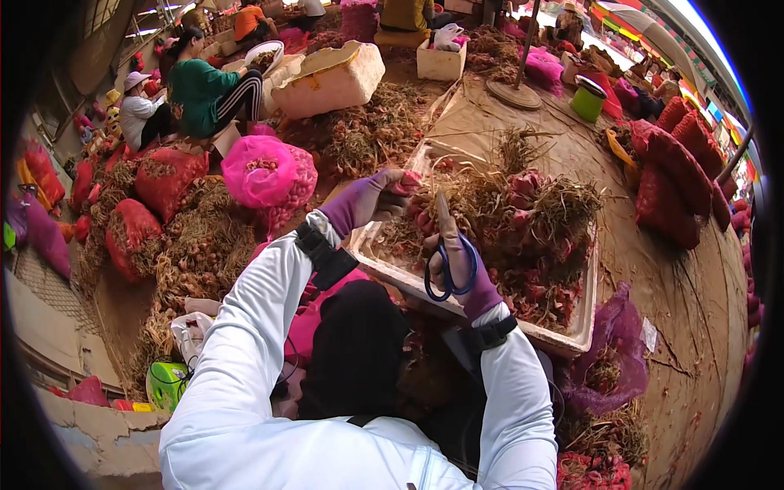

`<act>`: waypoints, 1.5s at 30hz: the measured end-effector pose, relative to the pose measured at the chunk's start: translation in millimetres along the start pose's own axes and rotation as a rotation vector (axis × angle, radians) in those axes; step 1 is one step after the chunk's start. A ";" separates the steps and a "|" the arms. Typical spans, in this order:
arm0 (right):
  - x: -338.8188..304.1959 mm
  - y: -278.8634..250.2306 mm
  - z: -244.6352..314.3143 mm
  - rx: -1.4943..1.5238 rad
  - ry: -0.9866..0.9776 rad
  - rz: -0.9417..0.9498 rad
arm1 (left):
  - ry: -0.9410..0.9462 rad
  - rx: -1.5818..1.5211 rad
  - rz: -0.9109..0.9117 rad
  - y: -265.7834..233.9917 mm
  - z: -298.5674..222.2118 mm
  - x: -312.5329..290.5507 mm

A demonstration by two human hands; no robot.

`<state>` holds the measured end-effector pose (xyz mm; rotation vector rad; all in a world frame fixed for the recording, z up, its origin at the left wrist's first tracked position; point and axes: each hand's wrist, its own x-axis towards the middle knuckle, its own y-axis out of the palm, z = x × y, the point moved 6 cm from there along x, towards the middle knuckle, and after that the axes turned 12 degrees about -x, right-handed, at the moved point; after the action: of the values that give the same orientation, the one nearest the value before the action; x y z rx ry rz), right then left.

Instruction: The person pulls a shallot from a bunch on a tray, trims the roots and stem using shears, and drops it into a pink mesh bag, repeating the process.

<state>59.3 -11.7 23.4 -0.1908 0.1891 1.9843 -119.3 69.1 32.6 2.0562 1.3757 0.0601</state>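
Observation:
My left hand (pixel 367 201), in a purple and grey glove, is closed with a small reddish shallot (pixel 406 183) at its fingertips. My right hand (pixel 474 282), gloved alike, grips scissors (pixel 444 214) with blue loop handles, their blades pointing up and away from me. A gap separates the blades from the shallot. Both hands are over the near left part of a shallow white foam tray (pixel 563 339). Bunches of red shallots with dry stalks (pixel 563 212) are heaped in it, with loose skins and trimmings (pixel 543 302) lower down.
A pink mesh bag of shallots (pixel 265 175) stands to the left, near red sacks (pixel 170 180). A purple mesh bag (pixel 608 359) lies right of the tray. Further off are a large foam box (pixel 331 77), a seated person in green (pixel 200 94) and piled red sacks (pixel 674 175).

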 end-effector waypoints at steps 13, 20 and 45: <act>-61.7 -86.0 41.0 0.144 -0.368 -0.489 | 0.418 0.074 0.223 148.8 74.9 -12.8; -93.4 -132.2 32.1 0.106 -0.479 -0.619 | 0.478 0.191 0.244 175.8 92.9 26.8; -95.5 -178.7 18.1 0.003 -0.428 -0.698 | 0.085 0.059 0.547 174.4 98.9 31.6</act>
<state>260.2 -20.0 53.7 0.1589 -0.1403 1.2881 73.6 6.4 39.1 2.4474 0.8315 0.3465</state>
